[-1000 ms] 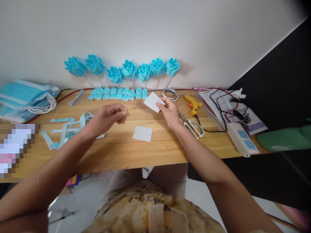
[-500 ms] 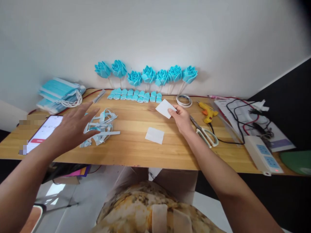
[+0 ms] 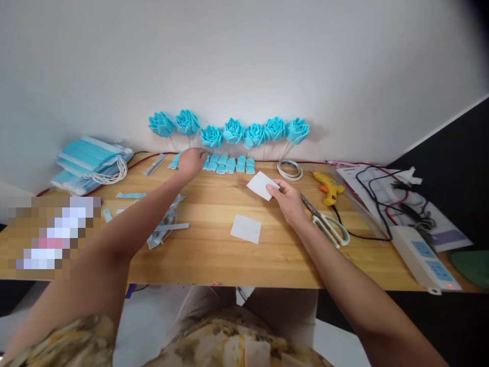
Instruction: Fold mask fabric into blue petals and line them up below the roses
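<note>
My right hand pinches a white square sheet between thumb and fingers above the table. Another white square sheet lies flat nearer the front edge. Stretched toward the back, my left hand is at the row of folded light-blue pieces and covers part of it. Its fingers are curled; whatever they hold, if anything, is hidden. Behind the row, several blue flowers on thin stems lean against the wall. My left forearm partly hides the cut mask strips and loops.
Blue face masks are stacked at the back left. On the right are a roll of white tape, scissors, a yellow glue gun, tangled cables and a power strip. A partly blurred phone lies at the left.
My left hand has moved from open above the mask strips to the row of folded pieces, fingers now curled. My right hand still holds the white sheet. The view has tilted up slightly.
</note>
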{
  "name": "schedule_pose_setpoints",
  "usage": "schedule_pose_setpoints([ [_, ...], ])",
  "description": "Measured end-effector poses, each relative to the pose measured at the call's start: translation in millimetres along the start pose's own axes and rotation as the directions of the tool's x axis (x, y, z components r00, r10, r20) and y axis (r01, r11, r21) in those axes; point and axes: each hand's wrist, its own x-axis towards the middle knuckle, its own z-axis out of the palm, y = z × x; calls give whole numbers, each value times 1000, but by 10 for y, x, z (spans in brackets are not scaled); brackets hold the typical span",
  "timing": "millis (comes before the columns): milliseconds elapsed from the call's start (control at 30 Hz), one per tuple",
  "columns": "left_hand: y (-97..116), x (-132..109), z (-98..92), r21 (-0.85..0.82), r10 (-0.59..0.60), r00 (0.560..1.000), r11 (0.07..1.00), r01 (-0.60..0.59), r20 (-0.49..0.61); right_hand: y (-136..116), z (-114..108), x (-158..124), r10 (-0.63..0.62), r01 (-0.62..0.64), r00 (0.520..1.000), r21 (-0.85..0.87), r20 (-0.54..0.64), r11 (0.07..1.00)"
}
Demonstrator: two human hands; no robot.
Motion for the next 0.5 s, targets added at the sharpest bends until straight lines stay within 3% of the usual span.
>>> schedule_pose_setpoints([
  [200, 99, 294, 295, 179, -79, 997, 980, 81, -19, -21, 16, -27, 36, -36, 999, -17, 12, 999],
  [500, 96, 378, 357, 160, -139, 989, 976, 146, -54, -37, 11, -49, 30, -29, 999, -36, 38, 999],
])
